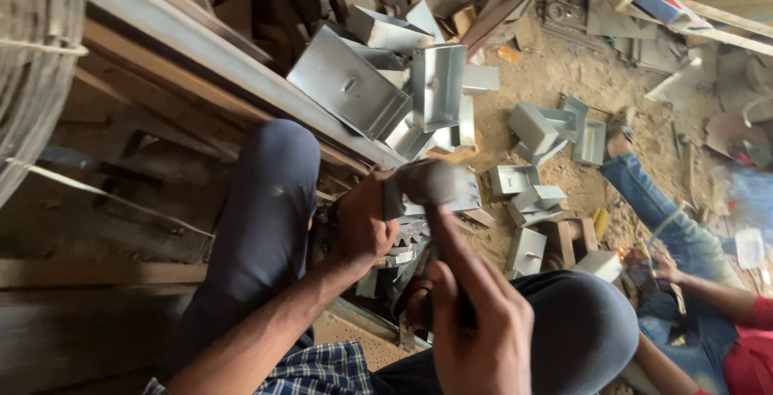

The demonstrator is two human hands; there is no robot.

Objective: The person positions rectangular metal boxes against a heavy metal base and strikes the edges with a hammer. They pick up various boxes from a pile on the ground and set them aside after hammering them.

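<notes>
Workshop floor: sandy dirt (564, 81), scattered with scrap. A long grey metal beam (241, 69) runs diagonally from upper left toward centre. Beyond it, a heap of folded sheet-metal boxes (419, 81); more small ones lie loose to the right, between me and a co-worker. I am crouched, both knees in dark trousers on either side of the work.

Hammer (427, 181): head blurred, up near the centre of view just right of my left hand. Its handle is the long axis, running from the head down and slightly right toward me, head end pointing away.

My right hand (479, 326) is clenched around the lower handle; the head stands well above the fingers, the shaft emerging from the top of the fist.

My left hand (362, 222) is closed over a small metal piece (407, 238), which sticks out on the right from under the fingers. Exact shape unclear; partly hidden.

Co-worker's hand (664, 270) at lower right, beside small sparks (624, 254).
</notes>
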